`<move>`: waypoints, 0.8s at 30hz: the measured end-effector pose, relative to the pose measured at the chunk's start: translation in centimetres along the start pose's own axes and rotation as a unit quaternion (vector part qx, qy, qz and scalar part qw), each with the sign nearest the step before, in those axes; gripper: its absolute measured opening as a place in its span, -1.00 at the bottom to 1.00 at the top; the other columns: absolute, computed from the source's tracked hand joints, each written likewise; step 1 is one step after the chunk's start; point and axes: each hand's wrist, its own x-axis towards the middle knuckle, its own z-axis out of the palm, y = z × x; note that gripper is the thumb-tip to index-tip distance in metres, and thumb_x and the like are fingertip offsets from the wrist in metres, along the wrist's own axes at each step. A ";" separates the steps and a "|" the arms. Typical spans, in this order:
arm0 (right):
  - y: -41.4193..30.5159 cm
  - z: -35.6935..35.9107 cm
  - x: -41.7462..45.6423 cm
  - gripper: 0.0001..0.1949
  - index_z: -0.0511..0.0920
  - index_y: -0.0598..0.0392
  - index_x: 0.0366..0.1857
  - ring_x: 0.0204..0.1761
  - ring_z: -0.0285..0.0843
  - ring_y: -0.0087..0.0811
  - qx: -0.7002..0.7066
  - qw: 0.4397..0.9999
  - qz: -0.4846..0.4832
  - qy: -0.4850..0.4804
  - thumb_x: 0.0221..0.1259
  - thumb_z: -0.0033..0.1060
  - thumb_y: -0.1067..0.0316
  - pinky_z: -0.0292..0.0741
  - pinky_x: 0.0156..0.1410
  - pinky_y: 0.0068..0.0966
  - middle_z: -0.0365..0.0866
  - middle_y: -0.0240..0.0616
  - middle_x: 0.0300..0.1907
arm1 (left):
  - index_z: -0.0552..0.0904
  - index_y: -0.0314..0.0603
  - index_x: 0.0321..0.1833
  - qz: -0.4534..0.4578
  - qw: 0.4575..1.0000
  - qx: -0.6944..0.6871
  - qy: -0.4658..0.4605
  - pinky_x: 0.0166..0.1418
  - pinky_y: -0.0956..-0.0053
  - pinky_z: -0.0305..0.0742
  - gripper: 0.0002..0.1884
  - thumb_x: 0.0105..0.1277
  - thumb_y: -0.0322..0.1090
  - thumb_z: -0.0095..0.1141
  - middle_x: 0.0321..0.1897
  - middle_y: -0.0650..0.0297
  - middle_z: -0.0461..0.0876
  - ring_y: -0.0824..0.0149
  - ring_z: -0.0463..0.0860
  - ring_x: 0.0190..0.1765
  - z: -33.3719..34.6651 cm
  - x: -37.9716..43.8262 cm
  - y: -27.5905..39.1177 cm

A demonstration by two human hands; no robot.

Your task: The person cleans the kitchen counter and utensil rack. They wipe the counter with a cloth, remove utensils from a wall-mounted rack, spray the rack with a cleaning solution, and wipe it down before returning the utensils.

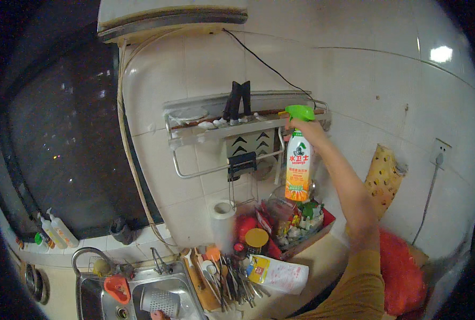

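Observation:
My right hand (306, 130) grips the neck of a spray bottle (298, 168) with a green trigger head, held upright at the right end of a metal wall rack (221, 130). White foam (207, 125) lies on the rack's shelf around several black-handled utensils (235, 102), which look like knives. At the bottom edge a small skin-toned shape (158, 315), apparently fingertips of my left hand, shows by a grey perforated basket (161, 300) in the sink (181, 276); the rest of that hand is hidden or out of frame.
Below the rack stand a paper roll (222, 224), a jar with a gold lid (256, 238) and a red box (327, 224) of packets. Many utensils (225, 280) and a white packet (287, 276) lie beside the sink. A plugged-in cord (431, 200) hangs at right.

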 end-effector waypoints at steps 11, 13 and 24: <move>0.1 1.0 0.6 -0.72 0.50 0.13 -0.18 -0.54 0.60 -0.36 0.134 0.988 -0.082 -0.011 0.02 0.17 0.29 0.55 -0.43 -0.47 0.60 -0.23 -0.33 | 0.44 -0.24 -0.41 -0.135 0.933 -0.259 0.210 -0.48 0.24 0.22 -0.88 0.26 -0.37 -0.09 -0.61 0.22 0.38 0.17 0.31 -0.56 0.1 -4.7 -7.8; 0.3 0.6 1.1 -0.73 0.50 0.14 -0.17 -0.53 0.60 -0.36 0.150 0.986 -0.078 0.007 0.02 0.16 0.30 0.55 -0.43 -0.46 0.60 -0.23 -0.32 | 0.41 -0.22 -0.30 -0.029 0.979 -0.090 0.182 -0.39 0.28 0.25 -0.85 0.27 -0.28 -0.07 -0.49 0.24 0.38 0.22 0.33 -0.46 0.5 -5.1 -8.6; -5.4 10.1 -1.0 -0.60 0.42 0.16 0.03 -0.36 0.63 -0.29 0.081 0.976 -0.129 -0.153 0.03 0.04 0.37 0.53 -0.30 -0.47 0.54 -0.18 -0.09 | 0.22 -0.10 0.25 -0.134 0.825 -0.536 0.119 0.23 0.21 0.24 -0.37 0.18 0.03 0.02 0.11 0.23 0.35 0.20 0.34 0.18 -0.9 -5.0 4.8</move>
